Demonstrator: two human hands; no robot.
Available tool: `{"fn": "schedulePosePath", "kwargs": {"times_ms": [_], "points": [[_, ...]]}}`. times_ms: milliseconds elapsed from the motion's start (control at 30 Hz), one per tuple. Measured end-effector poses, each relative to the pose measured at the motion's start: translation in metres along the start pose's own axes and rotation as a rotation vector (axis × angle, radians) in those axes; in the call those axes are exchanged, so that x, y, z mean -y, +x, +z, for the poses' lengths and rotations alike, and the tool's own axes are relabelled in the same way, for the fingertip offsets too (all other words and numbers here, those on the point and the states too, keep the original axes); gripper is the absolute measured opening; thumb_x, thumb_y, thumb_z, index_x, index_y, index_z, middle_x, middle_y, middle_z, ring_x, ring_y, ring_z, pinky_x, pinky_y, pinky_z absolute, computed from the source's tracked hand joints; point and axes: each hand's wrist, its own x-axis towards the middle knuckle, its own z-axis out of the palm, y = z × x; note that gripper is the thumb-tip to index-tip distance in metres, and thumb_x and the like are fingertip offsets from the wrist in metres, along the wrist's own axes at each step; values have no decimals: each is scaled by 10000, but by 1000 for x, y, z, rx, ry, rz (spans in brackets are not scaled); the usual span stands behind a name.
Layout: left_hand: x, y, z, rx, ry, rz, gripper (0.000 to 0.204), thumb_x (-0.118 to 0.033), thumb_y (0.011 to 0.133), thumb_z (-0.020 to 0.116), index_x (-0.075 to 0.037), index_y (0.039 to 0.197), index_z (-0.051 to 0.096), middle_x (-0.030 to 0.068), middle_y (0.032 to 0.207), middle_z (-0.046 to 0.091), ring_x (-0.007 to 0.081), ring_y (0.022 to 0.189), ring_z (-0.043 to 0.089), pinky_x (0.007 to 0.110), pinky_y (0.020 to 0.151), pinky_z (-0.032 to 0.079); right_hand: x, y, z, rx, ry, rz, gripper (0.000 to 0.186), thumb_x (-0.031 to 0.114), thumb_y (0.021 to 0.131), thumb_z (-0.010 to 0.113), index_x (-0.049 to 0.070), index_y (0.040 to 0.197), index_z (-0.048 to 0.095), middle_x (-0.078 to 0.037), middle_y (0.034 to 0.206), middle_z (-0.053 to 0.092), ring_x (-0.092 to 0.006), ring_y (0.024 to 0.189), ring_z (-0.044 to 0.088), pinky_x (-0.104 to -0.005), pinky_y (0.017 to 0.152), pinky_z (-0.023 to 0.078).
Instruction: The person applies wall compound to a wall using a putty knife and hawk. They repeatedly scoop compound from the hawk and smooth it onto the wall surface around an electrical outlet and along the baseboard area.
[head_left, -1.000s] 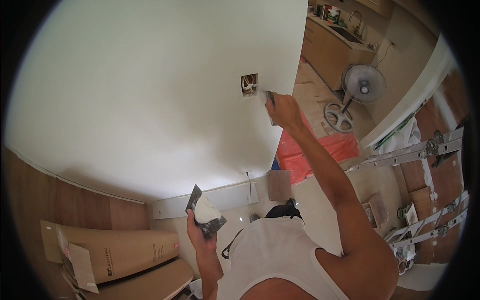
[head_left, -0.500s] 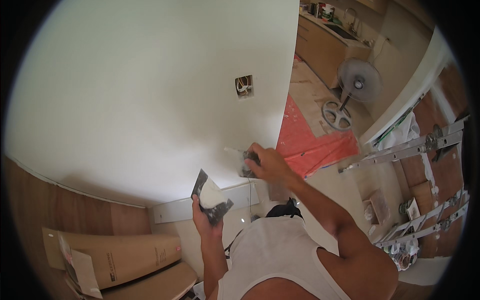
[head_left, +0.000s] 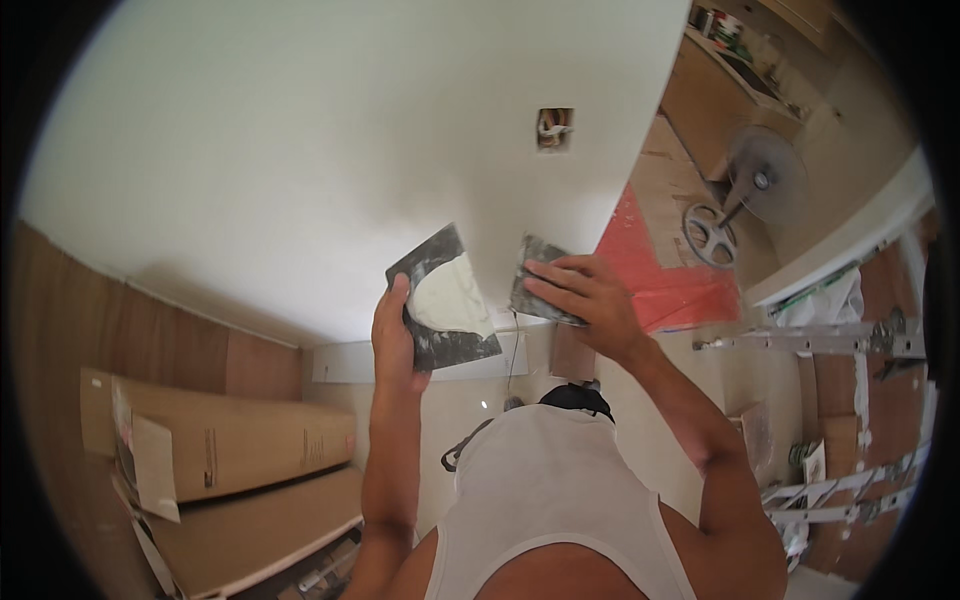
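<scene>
My left hand grips a dark, flat plate smeared with white, a putty board, by its left edge. A thick mound of off-white putty lies across its face. In my right hand is a dark, white-streaked putty knife, with my fingers spread over its blade and my thumb out of sight. The two tools are apart, with a small gap between them. Both are held in front of a smooth white wall, the right one near the wall's edge.
An open socket box with loose wires sits in the wall. Large cardboard boxes lie at the lower left. To the right are a pedestal fan, red floor sheeting and aluminium ladders. A kitchen counter stands behind.
My left hand has raised the putty board, turning its putty-covered face more toward me. My right hand has moved right with the knife, whose blade now shows broadside. The view has shifted too.
</scene>
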Motion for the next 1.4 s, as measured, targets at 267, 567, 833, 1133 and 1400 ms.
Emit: {"fn": "schedulePosePath", "kwargs": {"times_ms": [267, 567, 833, 1133, 1400], "points": [[-28, 1, 0, 144, 376, -64, 353, -300, 1010, 480, 12, 1117, 605, 91, 1004, 668, 146, 843, 661, 270, 734, 542, 9, 38, -26, 114, 143, -301, 438, 88, 656, 695, 167, 1086, 699, 75, 1233, 638, -196, 1078, 545, -376, 880, 417], [-26, -1, 0, 146, 484, -55, 353, -299, 1017, 481, 17, 1110, 607, 72, 993, 667, 127, 927, 633, 282, 823, 509, 12, 31, -19, 209, 7, -373, 351, 85, 676, 679, 139, 1023, 690, 72, 1179, 648, -190, 1065, 551, -374, 907, 417], [29, 14, -3, -163, -205, -101, 340, -270, 1029, 426, -3, 1222, 508, 112, 1133, 621, 209, 977, 655, 361, 845, 559, 33, 12, 22, -317, 369, -26, 570, -77, 663, 698, 113, 1194, 612, -81, 1227, 645, -262, 946, 657, -347, 726, 548], [1, 9, -8, -5, 31, -98, 347, -279, 1014, 460, 13, 1187, 532, 112, 1059, 645, 184, 941, 666, 319, 801, 562, -2, 8, 26, -25, 87, -29, 556, -11, 680, 681, 155, 1209, 643, -3, 1267, 628, -262, 1092, 587, -400, 907, 477], [-29, 5, 2, 113, 332, -120, 350, -292, 1011, 479, 16, 1150, 573, 93, 1023, 658, 125, 868, 654, 278, 757, 549, 6, 40, -21, 86, 142, -315, 316, 146, 767, 677, 181, 1081, 697, 34, 1221, 639, -228, 1135, 546, -420, 958, 442]]}}
